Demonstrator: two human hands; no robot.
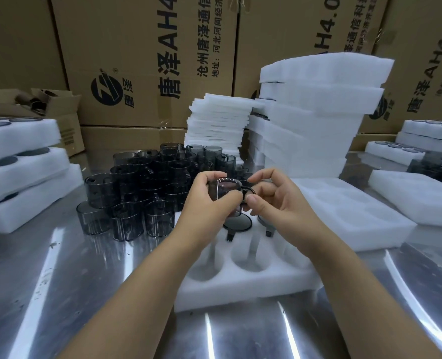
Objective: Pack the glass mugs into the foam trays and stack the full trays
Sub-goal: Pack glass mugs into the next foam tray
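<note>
**Over the foam tray: one mug, two grips**

Just above the far end of the foam tray (240,288), the left grip (207,208) curls round the body of a smoked-glass mug (226,189). The right grip (276,203) pinches its handle (249,191) between thumb and forefinger. The mug is held clear of the tray and tipped off upright, one round end turned up toward the camera and the handle pointing right. Fingers cover much of the wall, so I cannot tell whether that end is the mouth or the base.

Directly below, two seated mugs (236,224) sit in the tray's far wells, handles toward the person; the right one is half hidden by the right wrist. Two empty wells (248,263) show in the near row, and the forearms cover the rest.

Left of the tray, loose mugs (142,187) crowd the steel bench (59,281) in two tiers. Three stand in front; those behind overlap too much to count. Two empty trays (357,216) lie to the right, the nearer just beside the working tray.

Behind stand a tall foam stack (318,112) and a pile of thin sheets (217,120). Three stacked trays (20,177) at far left are cut off by the frame. Printed cartons (142,60) wall the back.
</note>
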